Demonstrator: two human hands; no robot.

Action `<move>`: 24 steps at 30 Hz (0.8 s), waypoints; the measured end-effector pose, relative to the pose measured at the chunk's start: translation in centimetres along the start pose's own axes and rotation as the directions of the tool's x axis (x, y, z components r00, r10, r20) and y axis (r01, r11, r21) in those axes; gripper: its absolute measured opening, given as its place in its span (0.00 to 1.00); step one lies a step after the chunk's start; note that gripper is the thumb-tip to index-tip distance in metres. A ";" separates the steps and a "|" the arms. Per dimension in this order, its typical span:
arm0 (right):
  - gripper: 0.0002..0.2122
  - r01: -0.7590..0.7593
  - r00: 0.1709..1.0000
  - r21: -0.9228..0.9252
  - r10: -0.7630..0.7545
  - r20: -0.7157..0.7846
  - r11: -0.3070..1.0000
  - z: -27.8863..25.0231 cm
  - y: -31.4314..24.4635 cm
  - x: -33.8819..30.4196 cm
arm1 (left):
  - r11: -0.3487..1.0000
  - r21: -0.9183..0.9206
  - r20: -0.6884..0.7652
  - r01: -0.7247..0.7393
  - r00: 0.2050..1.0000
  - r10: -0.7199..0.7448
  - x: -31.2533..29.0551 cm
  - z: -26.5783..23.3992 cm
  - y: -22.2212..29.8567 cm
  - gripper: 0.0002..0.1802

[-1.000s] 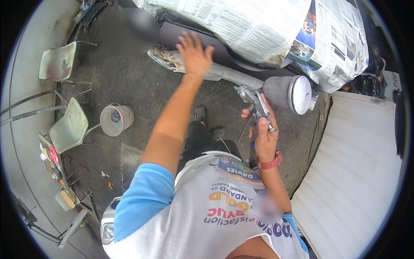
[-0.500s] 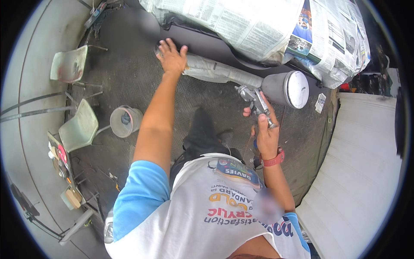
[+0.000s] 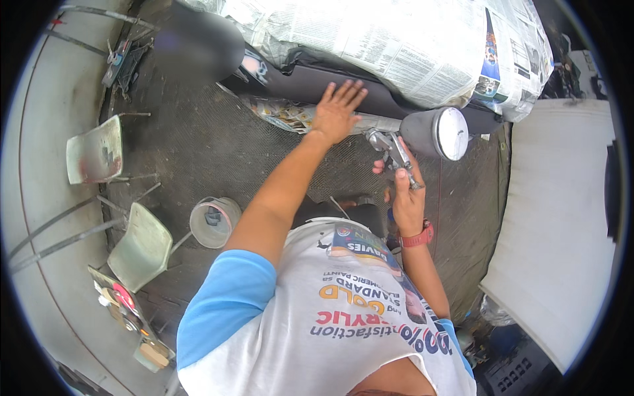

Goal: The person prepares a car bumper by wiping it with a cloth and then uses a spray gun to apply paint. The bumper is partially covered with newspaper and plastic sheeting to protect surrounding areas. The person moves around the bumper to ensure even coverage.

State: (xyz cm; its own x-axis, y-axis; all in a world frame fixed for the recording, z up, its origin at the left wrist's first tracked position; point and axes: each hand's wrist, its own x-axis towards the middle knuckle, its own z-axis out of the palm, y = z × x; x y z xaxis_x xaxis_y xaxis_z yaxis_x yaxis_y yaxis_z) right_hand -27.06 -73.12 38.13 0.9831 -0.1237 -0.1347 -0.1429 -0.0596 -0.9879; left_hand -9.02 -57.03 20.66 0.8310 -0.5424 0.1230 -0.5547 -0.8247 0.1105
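My left hand is stretched forward, palm down with its fingers spread, over the dark grey body panel. The fingertips appear to rest on that panel; the contact under the palm is hidden. In my right hand is a metal spray gun, with my fingers wrapped round its handle. A grey paint cup with a pale round lid sits on the gun, close in front of the panel's right part. Sheets of newspaper cover the surface above the panel, and more paper hangs below it.
Two pale chairs stand at the left, with a white bucket holding something dark beside the nearer one. A low stand with tools is at the lower left. A large white panel lines the right side.
My left hand has slid to the right along the dark panel, nearer to the spray gun. The right hand keeps its grip on the gun. The whole view has shifted somewhat.
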 end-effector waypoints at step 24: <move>0.25 0.038 0.992 -0.120 -0.023 0.121 0.992 9.5 -2.8 -0.3 | 0.923 -0.087 -0.340 0.374 0.860 -0.381 -3.6 -6.3 -28.5 0.49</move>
State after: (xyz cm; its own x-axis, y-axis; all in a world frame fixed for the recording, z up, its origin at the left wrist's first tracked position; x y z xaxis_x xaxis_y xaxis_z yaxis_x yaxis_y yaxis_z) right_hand -25.85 -63.45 40.19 0.9927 -0.0017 -0.1202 -0.1185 -0.1830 -0.9759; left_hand 3.48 -30.58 23.25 0.9116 -0.0982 0.3991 -0.2046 -0.9506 0.2336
